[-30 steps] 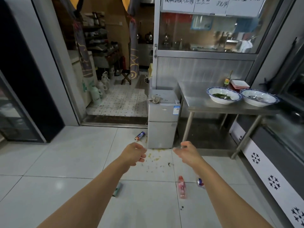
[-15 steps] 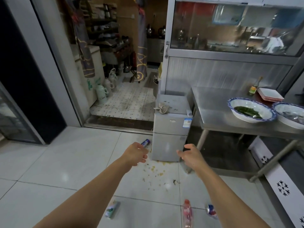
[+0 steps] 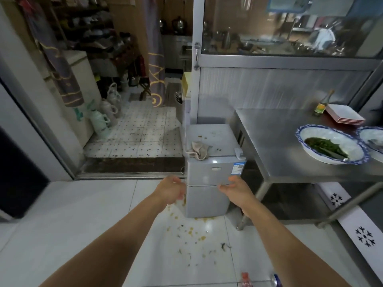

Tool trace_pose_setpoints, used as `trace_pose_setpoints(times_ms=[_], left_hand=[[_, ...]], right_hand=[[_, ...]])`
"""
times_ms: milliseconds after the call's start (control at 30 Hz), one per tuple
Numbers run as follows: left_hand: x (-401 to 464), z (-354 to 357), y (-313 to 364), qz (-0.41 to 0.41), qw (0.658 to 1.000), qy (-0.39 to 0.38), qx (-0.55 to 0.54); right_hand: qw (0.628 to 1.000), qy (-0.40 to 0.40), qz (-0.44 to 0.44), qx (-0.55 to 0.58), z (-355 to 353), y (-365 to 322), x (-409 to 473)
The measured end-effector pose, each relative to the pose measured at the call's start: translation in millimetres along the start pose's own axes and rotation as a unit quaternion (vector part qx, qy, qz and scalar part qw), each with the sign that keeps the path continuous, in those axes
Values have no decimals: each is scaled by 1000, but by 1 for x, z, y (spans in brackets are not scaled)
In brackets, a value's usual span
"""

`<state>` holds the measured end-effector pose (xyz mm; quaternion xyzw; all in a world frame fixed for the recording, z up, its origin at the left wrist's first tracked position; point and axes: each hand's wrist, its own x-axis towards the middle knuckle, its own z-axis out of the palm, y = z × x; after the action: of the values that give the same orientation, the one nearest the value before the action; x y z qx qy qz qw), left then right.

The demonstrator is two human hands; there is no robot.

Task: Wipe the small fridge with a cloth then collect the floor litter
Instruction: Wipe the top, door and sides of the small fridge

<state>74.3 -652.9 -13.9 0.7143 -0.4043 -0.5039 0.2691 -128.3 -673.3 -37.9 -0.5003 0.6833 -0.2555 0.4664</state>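
Observation:
A small grey two-door fridge [image 3: 209, 172] stands on the floor beside a steel table. A crumpled beige cloth [image 3: 198, 150] lies on its top, near the front left corner, among a few crumbs. My left hand [image 3: 172, 190] hangs in front of the fridge's left edge, fingers loosely curled, holding nothing. My right hand [image 3: 236, 188] is stretched toward the fridge front, fingers relaxed and empty. Yellow-green food scraps [image 3: 192, 233] are scattered on the white tiles before the fridge. A pink bottle [image 3: 245, 279] and a can [image 3: 275, 280] lie at the bottom edge.
The steel table [image 3: 290, 146] on the right carries two blue-rimmed bowls [image 3: 331, 143], stacked plates [image 3: 345, 117] and a small bottle [image 3: 322, 104]. An open doorway [image 3: 132, 125] on the left leads into a tiled kitchen with jugs. A white freezer front [image 3: 360, 226] runs along the right.
I have walked closer to the fridge; it and the cloth appear larger. Both hands stay raised and empty. The floor bottles have slid toward the bottom of the view.

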Motion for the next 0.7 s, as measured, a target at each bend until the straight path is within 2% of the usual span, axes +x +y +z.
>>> trace_pose_setpoints(times_ms=[200,333,500,700], left_hand=[[84,-1,29,2,1000,-12,14],[137,1,49,18,999,-4,31],[195,4,69,-9,999,2,-36],[260,2,79,-27,1000,-1,7]], right_hand=[[1000,11,18,-20,6,-17,87],[999,-14,22,-37,12,-27,154],[997,-41,22,-60,26,-38,227],[995,-44,22,-83,43,-48,286]])
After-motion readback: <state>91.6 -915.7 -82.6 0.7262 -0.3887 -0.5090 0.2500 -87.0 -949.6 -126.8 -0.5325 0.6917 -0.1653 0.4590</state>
